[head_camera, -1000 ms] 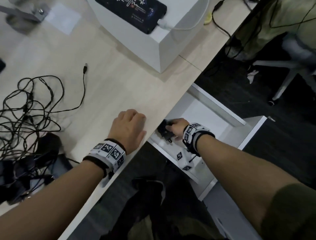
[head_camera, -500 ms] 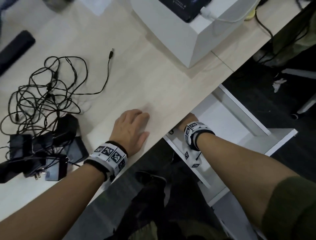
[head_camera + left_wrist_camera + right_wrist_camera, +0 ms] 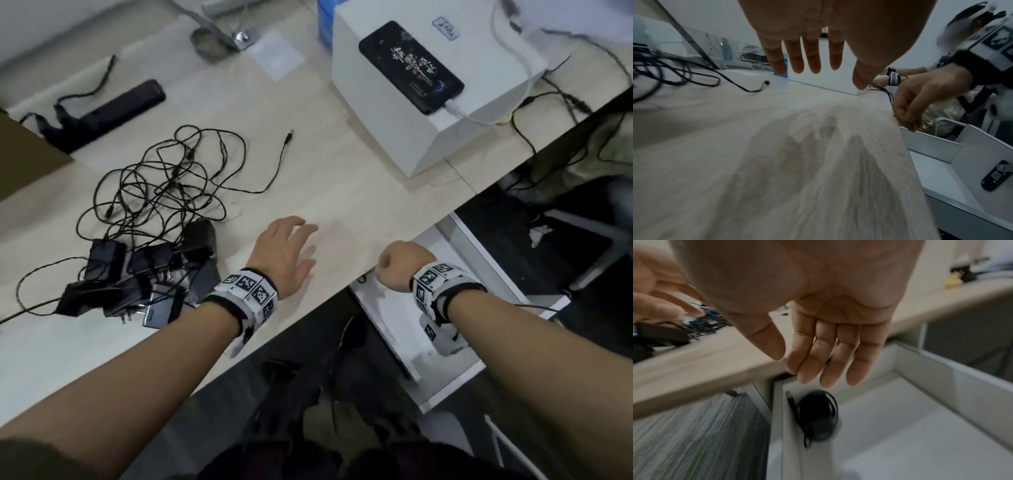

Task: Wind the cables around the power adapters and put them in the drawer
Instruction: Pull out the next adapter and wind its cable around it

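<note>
Several black power adapters [image 3: 147,274] lie piled on the pale desk, their thin cables [image 3: 164,185] tangled behind them. My left hand [image 3: 284,253] hovers just right of the pile with straight, spread fingers [image 3: 807,56] and holds nothing. At the desk's edge, over the white drawer [image 3: 496,260], my right hand [image 3: 400,263] hangs with loosely bent fingers [image 3: 828,353], empty. One adapter with its cable wound round it [image 3: 818,417] lies in the drawer's near left corner [image 3: 900,434], below my right fingers and apart from them.
A white box [image 3: 462,137] with a charging phone [image 3: 411,68] stands at the back right of the desk. A black bar-shaped device [image 3: 113,109] and a metal stand [image 3: 222,37] lie further back. Another person's hands [image 3: 894,78] work beyond the box.
My right hand let go of the wound adapter in the drawer and rose to the desk's edge. My left hand lifted off the desk and spread its fingers.
</note>
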